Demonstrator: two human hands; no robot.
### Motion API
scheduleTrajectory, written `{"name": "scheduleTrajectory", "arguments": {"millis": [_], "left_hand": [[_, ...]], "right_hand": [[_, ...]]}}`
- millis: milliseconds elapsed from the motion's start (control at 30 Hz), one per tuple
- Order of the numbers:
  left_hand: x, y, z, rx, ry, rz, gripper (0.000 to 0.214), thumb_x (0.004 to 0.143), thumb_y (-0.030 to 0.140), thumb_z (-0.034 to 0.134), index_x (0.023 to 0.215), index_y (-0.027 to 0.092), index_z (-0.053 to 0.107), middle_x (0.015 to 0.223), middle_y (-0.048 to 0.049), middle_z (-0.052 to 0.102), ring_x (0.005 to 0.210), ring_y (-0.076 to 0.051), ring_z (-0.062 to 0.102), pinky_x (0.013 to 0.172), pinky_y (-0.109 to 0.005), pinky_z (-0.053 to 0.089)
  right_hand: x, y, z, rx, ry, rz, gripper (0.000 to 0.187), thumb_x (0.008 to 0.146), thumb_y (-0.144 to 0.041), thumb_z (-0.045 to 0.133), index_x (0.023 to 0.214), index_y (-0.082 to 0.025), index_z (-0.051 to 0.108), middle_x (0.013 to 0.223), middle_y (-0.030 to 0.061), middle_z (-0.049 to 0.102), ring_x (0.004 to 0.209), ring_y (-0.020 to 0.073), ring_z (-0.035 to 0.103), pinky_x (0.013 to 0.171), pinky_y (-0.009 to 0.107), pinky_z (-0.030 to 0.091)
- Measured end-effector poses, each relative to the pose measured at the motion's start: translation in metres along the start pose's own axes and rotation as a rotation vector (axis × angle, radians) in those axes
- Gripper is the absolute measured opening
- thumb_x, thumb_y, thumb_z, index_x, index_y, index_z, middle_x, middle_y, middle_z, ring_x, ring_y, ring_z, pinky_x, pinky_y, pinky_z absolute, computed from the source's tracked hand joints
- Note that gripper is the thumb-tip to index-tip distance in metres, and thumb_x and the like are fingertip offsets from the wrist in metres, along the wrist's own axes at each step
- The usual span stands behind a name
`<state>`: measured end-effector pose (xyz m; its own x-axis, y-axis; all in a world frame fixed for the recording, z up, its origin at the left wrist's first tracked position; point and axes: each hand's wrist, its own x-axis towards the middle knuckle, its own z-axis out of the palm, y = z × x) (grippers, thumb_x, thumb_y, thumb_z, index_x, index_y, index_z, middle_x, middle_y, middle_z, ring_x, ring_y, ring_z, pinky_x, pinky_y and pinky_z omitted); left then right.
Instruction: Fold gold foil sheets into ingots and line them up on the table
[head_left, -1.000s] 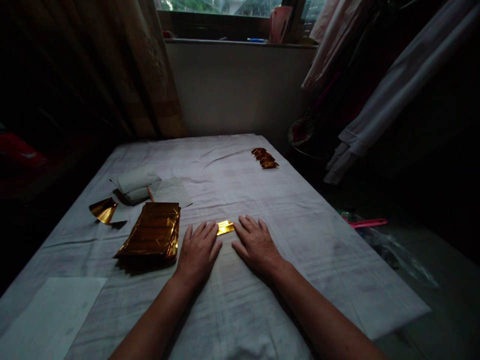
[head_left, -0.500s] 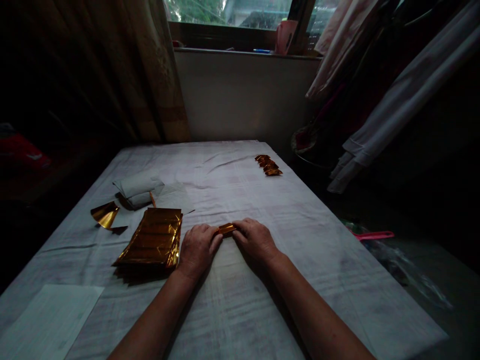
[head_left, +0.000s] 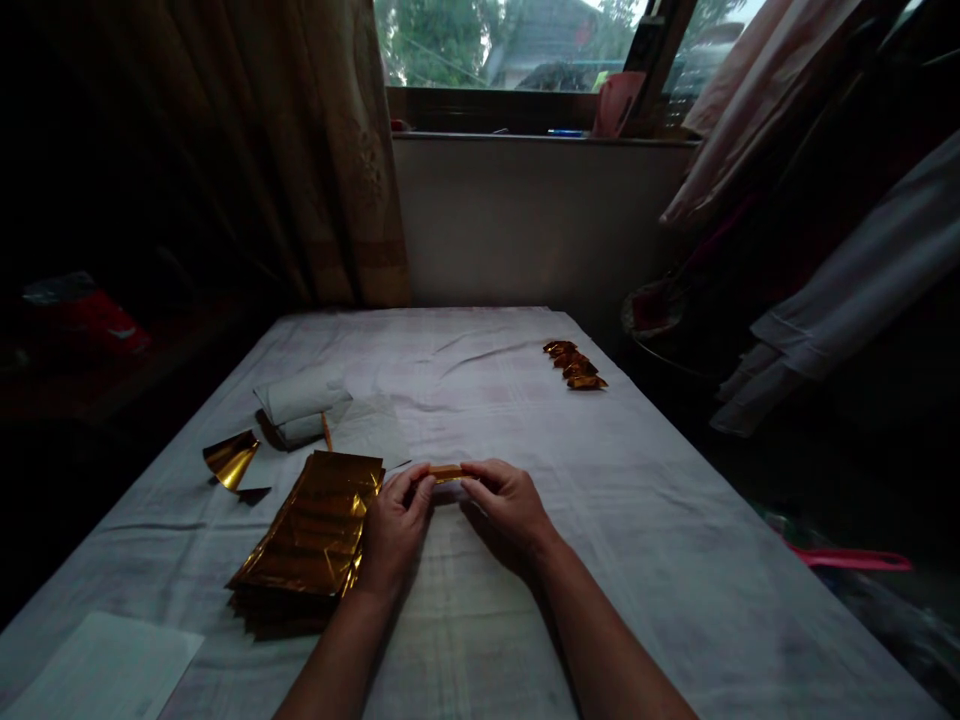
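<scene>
Pinching the gold strip [head_left: 447, 473], left hand [head_left: 399, 522] and right hand [head_left: 511, 502] have lifted it.

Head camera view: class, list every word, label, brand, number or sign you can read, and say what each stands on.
No readable text.
Red object at left: pale mark, too dark and blurred to read.
White sheet, near left corner: no legible writing.
Gold foil stack and folded foil strip: no lettering visible.

The strip [head_left: 448, 473] and sheets [head_left: 319, 522] are gold, the cloth [head_left: 480, 610] pale, faintly checked.
</scene>
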<state>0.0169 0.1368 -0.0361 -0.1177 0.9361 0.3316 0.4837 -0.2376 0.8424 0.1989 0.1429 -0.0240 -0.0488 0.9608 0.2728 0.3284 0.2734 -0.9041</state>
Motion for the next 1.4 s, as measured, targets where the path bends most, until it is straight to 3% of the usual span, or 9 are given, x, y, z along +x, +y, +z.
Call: {"name": "scheduleTrajectory", "arguments": {"millis": [133,600,967,1200,1400], "left_hand": [[-0.002,0.0,-0.003,-0.005,-0.018,-0.01,0.031,0.084,0.043,0.063,0.102,0.02,0.074,0.101,-0.0085,0.076,0.096,-0.024,0.071,0.089,-0.039,0.056],[-0.007,0.009,-0.004,-0.05,-0.08,-0.11,0.03,0.087,0.044,0.061,0.103,0.022,0.074,0.098,-0.0058,0.078,0.089,-0.021,0.073,0.08,-0.032,0.059],[-0.006,0.009,-0.003,-0.089,-0.013,-0.111,0.029,0.083,0.042,0.064,0.102,0.022,0.075,0.098,-0.0056,0.078,0.088,-0.021,0.073,0.079,-0.032,0.06],[-0.005,0.012,-0.004,-0.121,-0.027,-0.113,0.03,0.082,0.04,0.063,0.101,0.02,0.075,0.097,-0.0068,0.077,0.082,-0.02,0.073,0.076,-0.032,0.059],[-0.008,0.007,-0.002,-0.046,-0.043,-0.099,0.035,0.08,0.031,0.064,0.113,0.022,0.07,0.106,-0.0067,0.075,0.089,-0.021,0.071,0.085,-0.036,0.057]], "right_hand": [[-0.004,0.001,0.001,0.1,0.059,0.021,0.022,0.08,-0.031,0.066,0.095,-0.021,0.079,0.09,0.0081,0.077,0.081,0.0213,0.07,0.075,0.034,0.057],[-0.003,-0.003,-0.002,0.142,0.058,0.057,0.02,0.082,-0.032,0.065,0.092,-0.022,0.079,0.089,0.0072,0.077,0.083,0.0214,0.072,0.076,0.034,0.057],[-0.005,-0.003,-0.001,0.136,0.043,0.082,0.026,0.081,-0.032,0.064,0.1,-0.022,0.078,0.096,0.0075,0.077,0.085,0.0217,0.071,0.078,0.035,0.058],[-0.006,-0.001,0.0,0.154,0.081,0.106,0.022,0.078,-0.032,0.066,0.094,-0.021,0.078,0.092,0.0076,0.077,0.084,0.0221,0.071,0.078,0.035,0.057],[-0.005,0.0,0.002,0.154,0.104,0.136,0.019,0.075,-0.03,0.066,0.086,-0.021,0.078,0.086,0.0064,0.077,0.079,0.0217,0.071,0.076,0.034,0.058]]}}
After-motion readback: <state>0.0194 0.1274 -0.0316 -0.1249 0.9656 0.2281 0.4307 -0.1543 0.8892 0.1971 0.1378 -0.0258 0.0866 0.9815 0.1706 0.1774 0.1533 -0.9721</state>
